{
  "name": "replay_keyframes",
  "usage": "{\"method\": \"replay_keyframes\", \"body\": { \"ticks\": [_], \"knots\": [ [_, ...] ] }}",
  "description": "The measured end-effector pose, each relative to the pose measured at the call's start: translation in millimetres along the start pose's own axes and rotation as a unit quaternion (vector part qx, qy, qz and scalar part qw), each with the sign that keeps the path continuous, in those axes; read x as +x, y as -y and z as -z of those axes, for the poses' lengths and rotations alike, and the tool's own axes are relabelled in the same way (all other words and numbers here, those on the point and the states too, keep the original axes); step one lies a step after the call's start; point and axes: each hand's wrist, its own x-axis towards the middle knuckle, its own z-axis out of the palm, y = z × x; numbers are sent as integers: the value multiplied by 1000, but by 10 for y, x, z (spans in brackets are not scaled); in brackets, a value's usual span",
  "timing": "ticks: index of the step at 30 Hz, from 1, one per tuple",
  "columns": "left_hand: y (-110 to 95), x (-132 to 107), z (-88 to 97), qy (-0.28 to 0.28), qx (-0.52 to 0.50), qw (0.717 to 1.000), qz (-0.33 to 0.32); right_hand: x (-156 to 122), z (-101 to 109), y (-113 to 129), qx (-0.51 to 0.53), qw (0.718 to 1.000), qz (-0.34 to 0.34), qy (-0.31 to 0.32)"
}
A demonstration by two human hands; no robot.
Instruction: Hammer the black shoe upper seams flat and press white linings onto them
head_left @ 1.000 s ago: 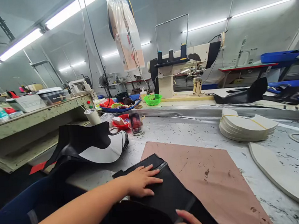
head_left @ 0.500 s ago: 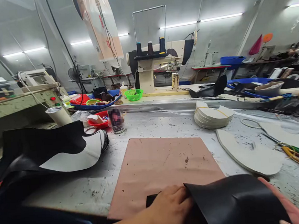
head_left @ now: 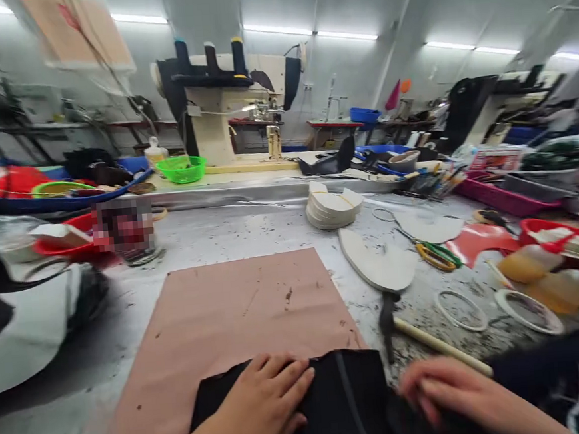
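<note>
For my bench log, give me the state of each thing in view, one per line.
left hand, palm down on the black piece
right hand, fingers curled; too blurred to tell if it grips
black piece, lying over the pink mat
pink mat, spread flat, stained
hammer, lying on the table
white stack, banded
green basket, upright
thread spools, standing
ceiling lights, lit

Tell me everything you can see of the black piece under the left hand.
The black piece is a thin sheet, leather or cloth by its look, with a paler strip running down it right of the left hand. Its far edge is uneven; its near end is out of frame. It lies roughly flat on the pinkish mat, the left hand spread on it. Blur hides whether the right hand touches it.
</note>
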Motion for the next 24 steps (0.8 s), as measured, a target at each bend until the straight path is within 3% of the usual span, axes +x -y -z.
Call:
{"method": "replay_keyframes", "body": {
  "ticks": [1, 3, 4, 6, 9, 13, 15, 17, 20, 22, 24],
  "knots": [
    [8, 74, -38, -4, 2, 1000, 9, 113, 56, 36, -77, 995, 1, -71],
    [8, 261, -80, 24, -14, 999, 40, 341, 127, -7, -264, 939, 1, -220],
    [-1, 368, -80, 53, -25, 996, 63, 437, 139, -68, -325, 911, -9, -255],
    [-28, 588, -53, 106, -44, 987, 109, 574, 130, -202, -377, 884, -20, -276],
    [-51, 871, -20, 121, -62, 979, 152, 636, 114, -274, -382, 880, -21, -281],
    [-24, 1066, -69, 106, -115, 971, 179, 516, 187, -38, -373, 876, -25, -305],
    [-5, 1100, -100, 98, -144, 968, 182, 432, 215, 155, -352, 894, -11, -276],
    [18, 1112, -123, 91, -165, 966, 177, 375, 208, 338, -348, 915, 8, -205],
    [71, 1100, -177, 71, -190, 969, 141, 357, 158, 527, -414, 904, 1, -110],
    [114, 1072, -243, 16, -212, 974, 77, 371, 141, 598, -456, 886, -11, -79],
    [144, 1038, -321, -61, -218, 974, 6, 383, 154, 651, -458, 888, -5, -45]
  ]
}}
